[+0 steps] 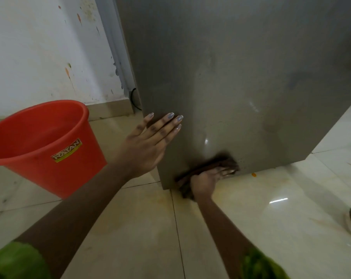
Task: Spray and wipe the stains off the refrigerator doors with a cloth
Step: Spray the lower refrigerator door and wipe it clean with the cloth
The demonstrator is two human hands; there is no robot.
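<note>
While your right hand grips the cloth at the bottom edge of the refrigerator door, your left hand braces flat, fingers straight; smudges higher up look unwiped

Tiled floor bears a red bucket, the refrigerator, perhaps an orange crumb.

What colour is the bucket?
Red-orange, seen in the head view: bucket.

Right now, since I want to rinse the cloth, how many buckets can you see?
1: the red bucket stands on the floor, left of the fridge. Others may be out of view.
</note>
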